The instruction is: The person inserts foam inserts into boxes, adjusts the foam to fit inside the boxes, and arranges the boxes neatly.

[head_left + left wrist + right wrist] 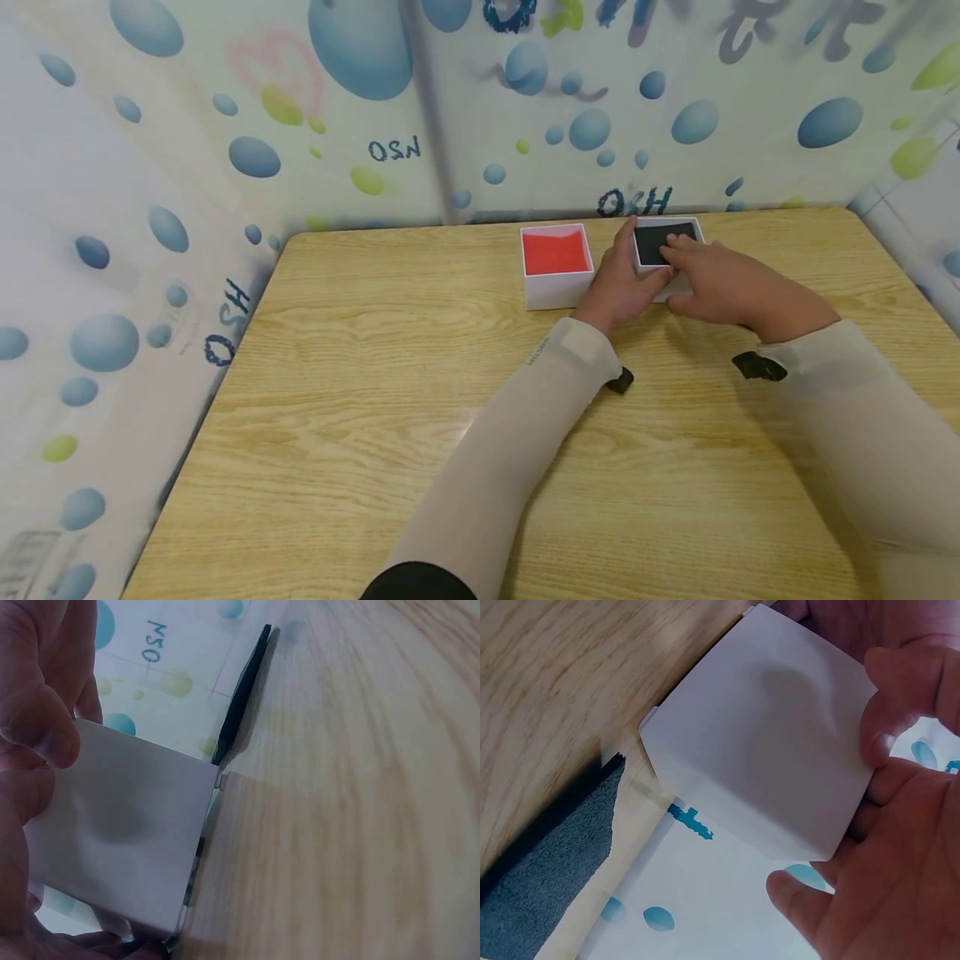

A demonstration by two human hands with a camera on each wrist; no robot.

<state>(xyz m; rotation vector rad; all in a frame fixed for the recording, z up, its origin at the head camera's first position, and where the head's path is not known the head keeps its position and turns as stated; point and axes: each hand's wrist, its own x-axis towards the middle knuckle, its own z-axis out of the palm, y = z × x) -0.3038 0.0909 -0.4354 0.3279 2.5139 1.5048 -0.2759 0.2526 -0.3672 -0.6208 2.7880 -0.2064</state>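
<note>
A white box with a black sheet (pixel 654 247) inside stands near the table's back edge. My left hand (pixel 613 287) grips this white box (pixel 735 742) at its left side, thumb bent over the front rim. The right hand (pixel 720 283) rests its fairly straight fingers on the black sheet, its thumb low at the box's front right. Both hands show beside the box's plain front face (pixel 127 817) in the left wrist view. To the left stands a second white box (pixel 557 292) holding a red sheet (pixel 553 252), touched by neither hand.
A wooden table (pixel 337 400) spreads out in front of the boxes. A patterned wall covering (pixel 465 108) rises behind them. Dark flat pieces show in the left wrist view (pixel 244 697) and the right wrist view (pixel 547 870); I cannot tell what they are.
</note>
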